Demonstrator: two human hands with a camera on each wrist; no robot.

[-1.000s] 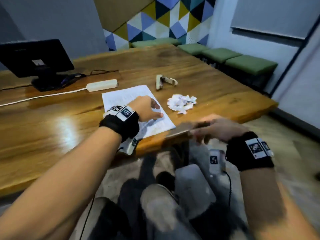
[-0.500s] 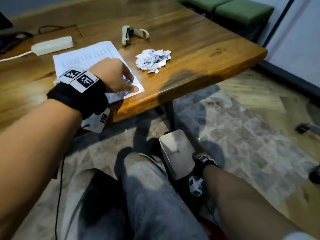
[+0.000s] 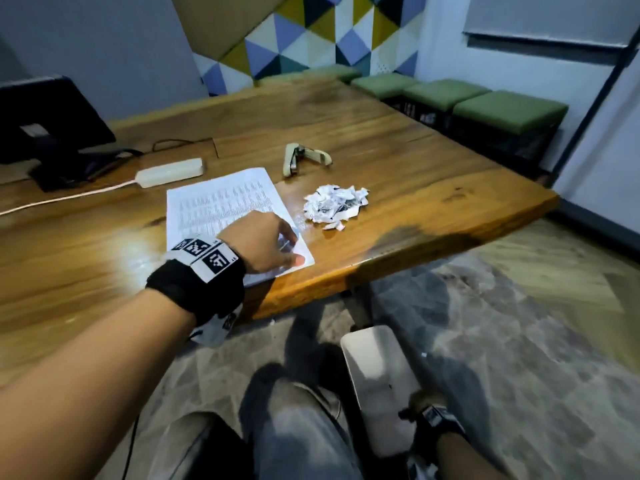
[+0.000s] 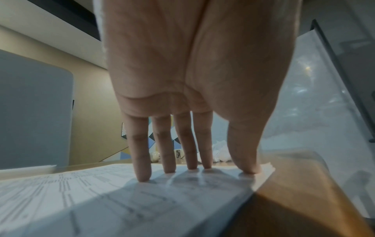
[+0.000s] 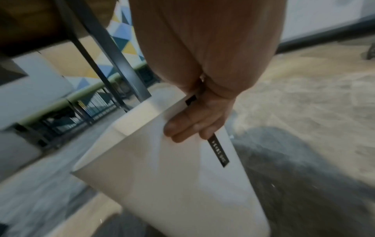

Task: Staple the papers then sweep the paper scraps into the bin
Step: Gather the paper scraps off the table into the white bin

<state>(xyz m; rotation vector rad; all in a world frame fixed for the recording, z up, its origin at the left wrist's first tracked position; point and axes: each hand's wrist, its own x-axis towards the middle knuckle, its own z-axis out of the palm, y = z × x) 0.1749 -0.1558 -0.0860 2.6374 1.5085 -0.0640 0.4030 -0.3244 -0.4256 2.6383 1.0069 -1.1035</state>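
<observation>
A stack of printed papers (image 3: 221, 202) lies on the wooden table (image 3: 433, 188) near its front edge. My left hand (image 3: 263, 244) presses on the stack's near right corner with straight fingers; the tips rest on the papers (image 4: 101, 200). A heap of paper scraps (image 3: 332, 206) sits just right of the stack, and a beige stapler (image 3: 301, 159) lies behind it. Below the table a white bin (image 3: 377, 368) stands on the floor. My right hand (image 3: 420, 400) grips its rim, fingers curled over the edge of the bin (image 5: 172, 176).
A black monitor (image 3: 45, 116) and a white power strip (image 3: 169, 172) with its cable sit at the table's back left. Green stools (image 3: 502, 112) line the far right wall. A dark table leg (image 5: 113, 52) stands close to the bin. My legs (image 3: 298, 438) are beside it.
My right hand dropped from the table's front edge to the floor and took hold of the bin's rim. The left hand stayed pressed on the papers.
</observation>
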